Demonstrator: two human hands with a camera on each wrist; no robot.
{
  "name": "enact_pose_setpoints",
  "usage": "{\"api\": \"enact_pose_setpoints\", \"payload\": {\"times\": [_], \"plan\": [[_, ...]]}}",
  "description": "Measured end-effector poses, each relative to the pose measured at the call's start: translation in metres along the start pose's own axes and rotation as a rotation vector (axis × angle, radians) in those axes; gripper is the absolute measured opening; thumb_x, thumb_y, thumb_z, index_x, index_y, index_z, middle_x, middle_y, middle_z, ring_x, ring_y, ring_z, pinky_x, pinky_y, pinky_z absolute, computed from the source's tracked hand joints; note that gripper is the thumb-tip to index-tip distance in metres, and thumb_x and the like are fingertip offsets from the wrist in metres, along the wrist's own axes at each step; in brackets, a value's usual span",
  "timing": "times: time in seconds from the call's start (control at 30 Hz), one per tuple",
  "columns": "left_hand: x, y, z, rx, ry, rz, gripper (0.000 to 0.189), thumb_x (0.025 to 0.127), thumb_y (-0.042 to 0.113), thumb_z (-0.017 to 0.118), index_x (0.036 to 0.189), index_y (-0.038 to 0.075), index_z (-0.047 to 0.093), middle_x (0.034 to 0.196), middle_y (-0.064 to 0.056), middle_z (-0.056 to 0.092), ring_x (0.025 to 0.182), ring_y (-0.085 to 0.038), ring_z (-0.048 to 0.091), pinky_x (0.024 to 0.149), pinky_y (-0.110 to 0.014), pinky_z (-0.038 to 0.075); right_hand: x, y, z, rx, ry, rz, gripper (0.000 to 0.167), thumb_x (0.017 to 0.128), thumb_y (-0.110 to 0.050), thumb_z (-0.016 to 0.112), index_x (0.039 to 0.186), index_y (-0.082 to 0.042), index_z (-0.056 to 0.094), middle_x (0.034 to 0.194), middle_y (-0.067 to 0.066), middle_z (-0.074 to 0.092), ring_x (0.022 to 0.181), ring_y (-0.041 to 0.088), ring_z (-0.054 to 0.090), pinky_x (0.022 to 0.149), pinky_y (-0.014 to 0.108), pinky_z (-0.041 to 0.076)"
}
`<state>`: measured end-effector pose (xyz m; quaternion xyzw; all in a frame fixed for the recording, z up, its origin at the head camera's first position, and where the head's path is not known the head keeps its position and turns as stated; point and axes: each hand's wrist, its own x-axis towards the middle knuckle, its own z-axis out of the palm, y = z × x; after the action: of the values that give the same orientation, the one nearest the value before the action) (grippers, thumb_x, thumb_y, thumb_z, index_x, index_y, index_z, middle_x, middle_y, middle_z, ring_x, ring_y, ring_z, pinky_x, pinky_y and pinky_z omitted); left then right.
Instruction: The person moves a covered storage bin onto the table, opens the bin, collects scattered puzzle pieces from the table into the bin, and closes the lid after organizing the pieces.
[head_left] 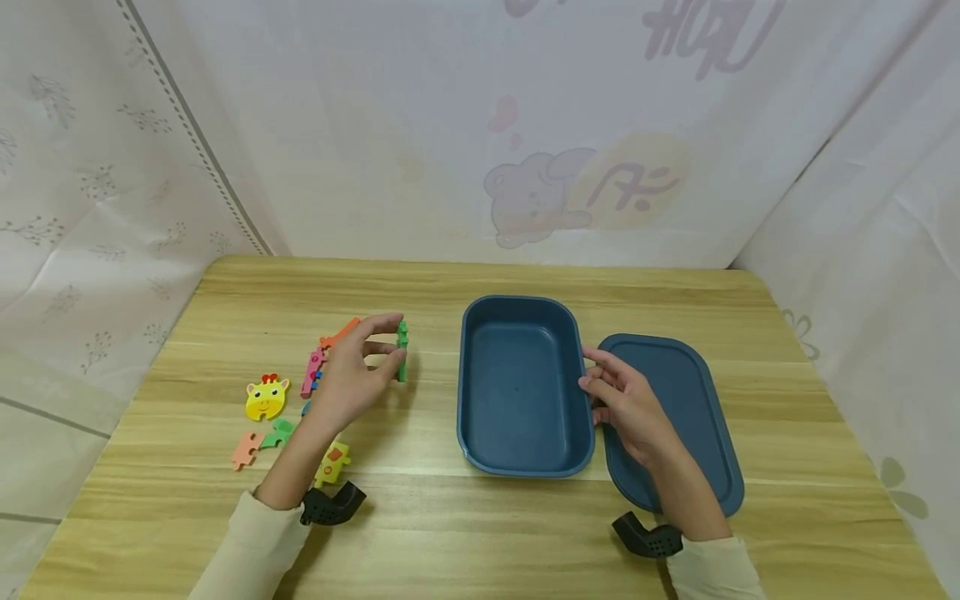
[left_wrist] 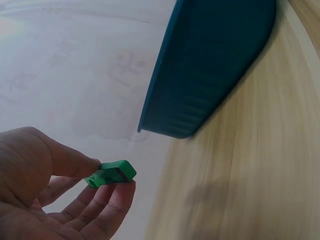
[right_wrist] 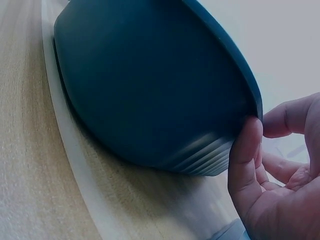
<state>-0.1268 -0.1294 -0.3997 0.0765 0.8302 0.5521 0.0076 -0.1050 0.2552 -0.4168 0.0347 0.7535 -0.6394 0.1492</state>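
Observation:
Between thumb and fingers, my left hand (head_left: 358, 372) pinches a green puzzle piece (head_left: 402, 351), held on edge above the table. In the left wrist view the same green piece (left_wrist: 112, 173) sits at the fingertips, apart from the box. A deep blue plastic box (head_left: 525, 392) stands without its lid on the table, with nothing inside. My right hand (head_left: 626, 400) holds the box's right rim; the right wrist view shows thumb and finger at the rim (right_wrist: 252, 95). Left of my left hand lies a yellow giraffe-head piece (head_left: 266, 398).
The blue lid (head_left: 675, 408) lies flat right of the box, partly under my right forearm. Several coloured puzzle pieces lie at the left, among them a pink one (head_left: 311, 373), an orange one (head_left: 247, 450) and a yellow one (head_left: 332, 463). A printed curtain (head_left: 420, 142) hangs behind the table.

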Motion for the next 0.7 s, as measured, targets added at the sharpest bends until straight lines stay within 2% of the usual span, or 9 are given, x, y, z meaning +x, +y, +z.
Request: {"api": "enact_pose_setpoints", "payload": {"times": [0.17, 0.37, 0.7], "plan": [[0.001, 0.004, 0.004, -0.004, -0.023, 0.006, 0.048, 0.101, 0.003, 0.068, 0.147, 0.011, 0.059, 0.148, -0.014, 0.060, 0.117, -0.036, 0.071, 0.071, -0.023, 0.059, 0.000, 0.000, -0.001, -0.001, 0.003, -0.001, 0.061, 0.109, -0.016, 0.056, 0.165, -0.008, 0.033, 0.100, -0.011, 0.057, 0.083, 0.008, 0.053, 0.062, 0.028, 0.054], [0.003, 0.007, 0.004, -0.086, -0.070, -0.021, 0.049, 0.102, 0.005, 0.068, 0.149, 0.015, 0.058, 0.144, -0.013, 0.060, 0.117, -0.033, 0.072, 0.077, -0.036, 0.065, 0.001, 0.000, 0.000, -0.005, 0.002, -0.002, 0.061, 0.109, -0.016, 0.056, 0.165, -0.008, 0.033, 0.100, -0.011, 0.057, 0.083, 0.008, 0.053, 0.062, 0.028, 0.054], [0.003, 0.011, 0.006, -0.096, -0.049, -0.007, 0.048, 0.101, 0.006, 0.069, 0.148, 0.013, 0.059, 0.146, -0.012, 0.061, 0.118, -0.034, 0.072, 0.077, -0.035, 0.065, 0.000, -0.001, 0.001, -0.001, 0.004, -0.001, 0.061, 0.109, -0.016, 0.055, 0.165, -0.007, 0.033, 0.101, -0.011, 0.056, 0.083, 0.008, 0.054, 0.062, 0.028, 0.054]]}}
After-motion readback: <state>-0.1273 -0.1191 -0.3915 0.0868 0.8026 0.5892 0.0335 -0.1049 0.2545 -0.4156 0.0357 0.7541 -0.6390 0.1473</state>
